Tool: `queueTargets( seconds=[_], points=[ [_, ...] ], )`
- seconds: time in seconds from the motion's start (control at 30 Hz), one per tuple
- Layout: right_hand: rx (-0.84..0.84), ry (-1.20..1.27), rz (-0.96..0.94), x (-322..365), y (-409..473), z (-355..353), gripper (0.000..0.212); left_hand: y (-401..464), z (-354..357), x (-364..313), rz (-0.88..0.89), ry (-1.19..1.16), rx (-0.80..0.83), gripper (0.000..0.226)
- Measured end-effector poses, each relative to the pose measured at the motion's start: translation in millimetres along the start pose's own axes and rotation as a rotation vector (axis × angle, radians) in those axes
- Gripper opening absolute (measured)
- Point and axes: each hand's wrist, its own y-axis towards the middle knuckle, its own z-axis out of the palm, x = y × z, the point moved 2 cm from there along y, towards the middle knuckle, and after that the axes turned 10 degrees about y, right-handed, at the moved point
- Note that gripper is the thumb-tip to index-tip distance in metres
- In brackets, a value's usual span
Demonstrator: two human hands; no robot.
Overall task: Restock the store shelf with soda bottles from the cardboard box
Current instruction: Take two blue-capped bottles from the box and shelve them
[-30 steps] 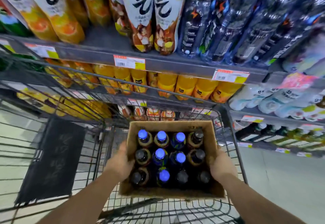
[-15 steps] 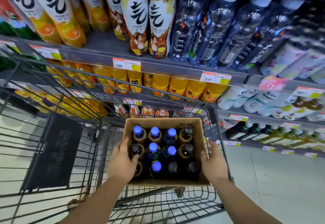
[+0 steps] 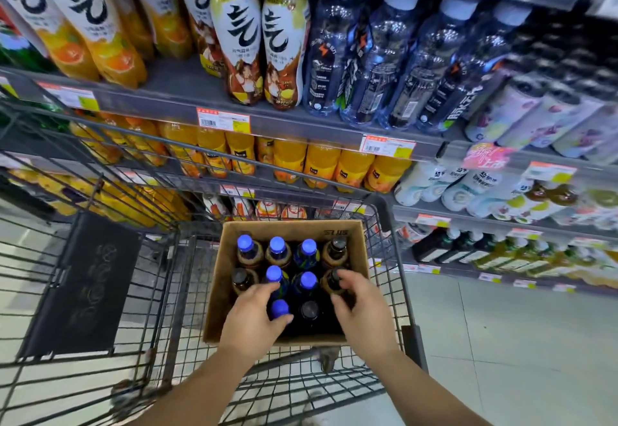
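Left hand has its fingers and thumb curled round a blue-capped bottle in the near row of the cardboard box. Right hand curls its fingers round a dark-capped bottle by the box's right wall. The box of soda bottles sits in the wire cart, against its far right corner, facing the shelf of drinks

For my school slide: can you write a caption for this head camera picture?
Both hands, left and right, reach into the cardboard box of soda bottles in the shopping cart.
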Motion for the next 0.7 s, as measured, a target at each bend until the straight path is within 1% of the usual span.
queueTargets(
  seconds=[0.07,0.1,0.17,0.27,0.37,0.47,0.6,0.7],
  points=[
    [0.082,-0.049,-0.044,5.4,9.7,13.7,0.045,3.2,7.1,0.9,0.014,0.089,0.031,0.068],
    [0.122,-0.058,-0.037,7.2,15.6,20.6,0.048,4.9,10.3,1.0,0.031,0.148,0.033,0.068],
    [0.205,-0.073,0.028,7.0,25.9,33.5,0.056,8.5,15.3,2.4,0.054,0.249,0.026,0.067],
    [0.306,-0.146,0.134,3.1,35.2,49.6,0.063,15.8,21.4,10.0,0.062,0.340,0.010,0.060],
    [0.318,-0.213,0.201,0.0,45.8,61.0,0.065,20.7,25.5,14.7,0.077,0.414,0.019,0.052],
    [0.334,-0.250,0.274,-3.1,58.2,69.1,0.066,21.7,29.2,15.0,0.092,0.442,-0.027,0.044],
    [0.340,-0.277,0.291,-7.3,62.2,75.5,0.051,22.0,31.8,16.7,0.099,0.436,-0.052,0.039],
    [0.314,-0.267,0.292,-7.8,60.8,75.9,0.048,22.9,29.6,15.8,0.092,0.425,-0.054,0.038]
  ],
)
